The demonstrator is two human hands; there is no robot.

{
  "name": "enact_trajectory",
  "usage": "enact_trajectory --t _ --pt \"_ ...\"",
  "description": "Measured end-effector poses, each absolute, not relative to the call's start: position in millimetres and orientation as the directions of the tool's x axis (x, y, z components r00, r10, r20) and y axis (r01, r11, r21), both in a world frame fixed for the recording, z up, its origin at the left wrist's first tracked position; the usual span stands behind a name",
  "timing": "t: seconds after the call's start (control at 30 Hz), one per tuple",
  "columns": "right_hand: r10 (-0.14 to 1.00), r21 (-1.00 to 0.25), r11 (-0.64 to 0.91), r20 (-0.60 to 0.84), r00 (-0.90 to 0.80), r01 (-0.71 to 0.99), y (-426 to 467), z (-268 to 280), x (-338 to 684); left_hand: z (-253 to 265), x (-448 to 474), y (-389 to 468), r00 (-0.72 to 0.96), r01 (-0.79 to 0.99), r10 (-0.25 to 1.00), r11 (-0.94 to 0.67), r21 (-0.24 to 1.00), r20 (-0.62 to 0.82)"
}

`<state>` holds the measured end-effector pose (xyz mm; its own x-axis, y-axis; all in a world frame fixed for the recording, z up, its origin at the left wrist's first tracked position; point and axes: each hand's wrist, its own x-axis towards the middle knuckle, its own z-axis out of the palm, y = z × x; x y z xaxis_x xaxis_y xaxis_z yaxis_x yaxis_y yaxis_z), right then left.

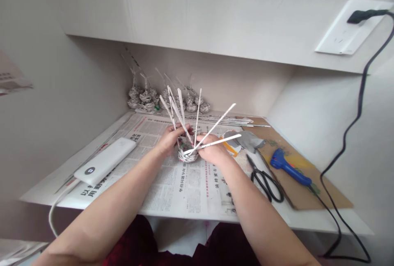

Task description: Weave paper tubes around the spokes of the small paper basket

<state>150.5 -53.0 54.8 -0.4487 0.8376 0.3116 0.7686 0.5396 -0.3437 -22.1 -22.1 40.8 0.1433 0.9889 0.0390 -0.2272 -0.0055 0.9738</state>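
Between my hands is a small woven paper basket (pixel 188 156), with several rolled paper sticks (pixel 214 125) fanning upward and to the right out of it. My left hand (pixel 171 138) grips its left and far side, the fingers curled around the rim and the sticks. On the right, my right hand (pixel 212 147) is closed at the basket's edge, partly behind the sticks, and its fingertips are mostly hidden. The basket rests on or just above newspaper (pixel 166 188) spread over the table.
Several finished woven gourd shapes (pixel 147 95) line the back wall. Loose paper sticks (pixel 227 120) lie behind my hands. Black scissors (pixel 265 180), a blue glue gun (pixel 289 168) on cardboard (pixel 326 194) and its cord are at the right. A white power bank (pixel 106 161) is at the left.
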Motion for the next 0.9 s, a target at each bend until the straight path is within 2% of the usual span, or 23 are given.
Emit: enact_trajectory --t 0.1,0.2,0.33,0.5,0.6,0.7,0.8,0.83,0.9 --pt "0.853 -0.352 0.513 0.310 -0.419 0.783 -50 53 155 45 -33 -20 0.386 -0.262 0.920 0.038 0.964 0.068" --pt "0.859 -0.364 0.501 0.321 -0.399 0.785 -48 53 159 47 -43 -16 0.575 -0.376 0.807 0.117 0.919 0.133" --pt "0.863 -0.396 0.496 0.322 -0.390 0.773 -47 56 160 45 -46 -16 0.615 -0.560 0.757 0.222 0.798 0.221" --pt "0.888 -0.443 0.451 0.306 -0.343 0.775 -47 55 160 53 -50 -19 0.473 -0.689 0.841 0.169 0.705 0.261" --pt "0.907 -0.484 0.413 0.296 -0.300 0.772 -46 51 161 58 -62 -12 0.233 -0.807 0.929 0.021 0.590 0.286" --pt "0.905 -0.509 0.416 0.309 -0.292 0.754 -45 49 161 53 -72 0 -0.024 -0.900 0.983 -0.099 0.425 0.179" --pt "0.903 -0.512 0.421 0.311 -0.295 0.749 -44 47 162 44 -79 10 -0.089 -0.929 0.996 -0.075 0.363 -0.021" --pt "0.902 -0.513 0.424 0.315 -0.296 0.747 -43 47 162 43 -82 11 -0.079 -0.938 0.996 -0.061 0.341 -0.040" --pt "0.895 -0.512 0.438 0.327 -0.304 0.739 -41 45 163 47 -93 13 -0.122 -0.950 0.992 -0.127 0.285 0.037"
